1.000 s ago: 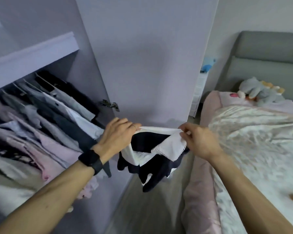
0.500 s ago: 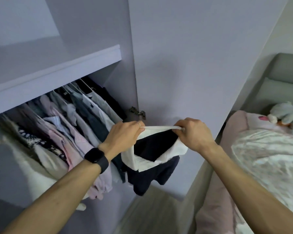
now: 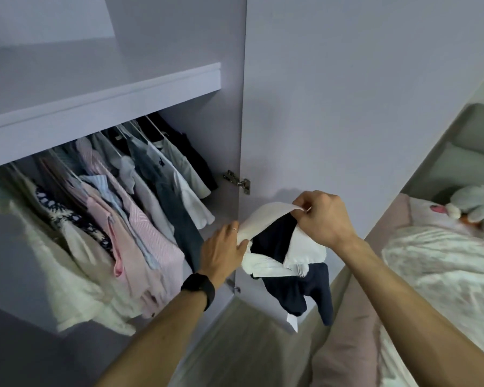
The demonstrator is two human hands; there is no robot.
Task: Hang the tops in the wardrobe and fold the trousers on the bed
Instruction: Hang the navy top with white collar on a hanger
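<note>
Now my right hand (image 3: 323, 219) is higher than it was a moment ago and my left hand (image 3: 224, 252) is lower. So the white edge of the top (image 3: 274, 241) slants up from left to right, where before it lay flat between them.

My right fingers and thumb pinch the white edge at its high end. My left fingers are curled round the low end of the same edge. The top is dark blue and white. It hangs in the air from my two hands, in front of the open wardrobe door (image 3: 361, 107), below the hinge (image 3: 236, 181). Dark blue parts dangle down under my hands.

Hung clothes (image 3: 129, 208) fill the wardrobe on my left, under the shelf (image 3: 104, 90). They are pink, white, blue and black. My left hand is just beside the right end of the row.

A black watch (image 3: 199, 287) is on my left wrist and a thin ring (image 3: 234, 229) is on one finger. The bed (image 3: 430, 275) is on my right, with a grey soft toy (image 3: 475, 205) near its head end.
</note>
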